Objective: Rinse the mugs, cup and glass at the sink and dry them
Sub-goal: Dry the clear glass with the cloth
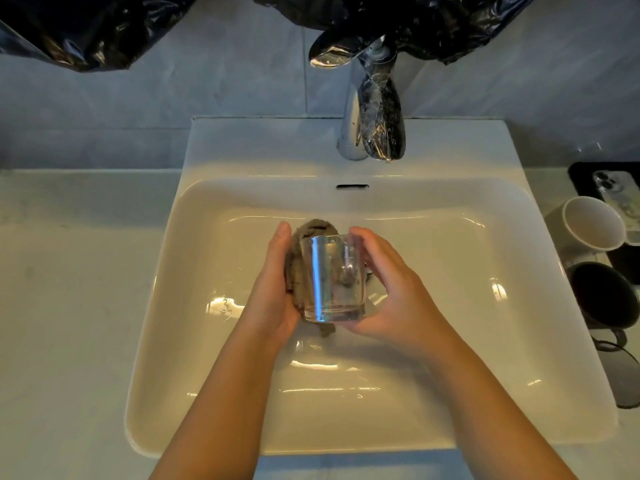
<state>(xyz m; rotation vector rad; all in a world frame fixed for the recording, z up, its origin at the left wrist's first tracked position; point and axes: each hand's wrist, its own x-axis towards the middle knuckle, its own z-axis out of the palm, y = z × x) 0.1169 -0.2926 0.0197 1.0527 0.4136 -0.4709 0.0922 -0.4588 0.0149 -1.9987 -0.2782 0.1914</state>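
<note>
Over the middle of the white sink point(194, 306), both hands hold a clear glass point(332, 278), tilted with its mouth away from the person. The left hand point(273, 289) cups a grey-brown cloth point(311, 227) against the glass's left side, fingers close together round the cloth. The right hand point(391, 289) curls its fingers round the glass's right side. On the bench point(69, 306) to the right stand 2 mugs, a pale one point(588, 223) and a dark one point(602, 292).
</note>
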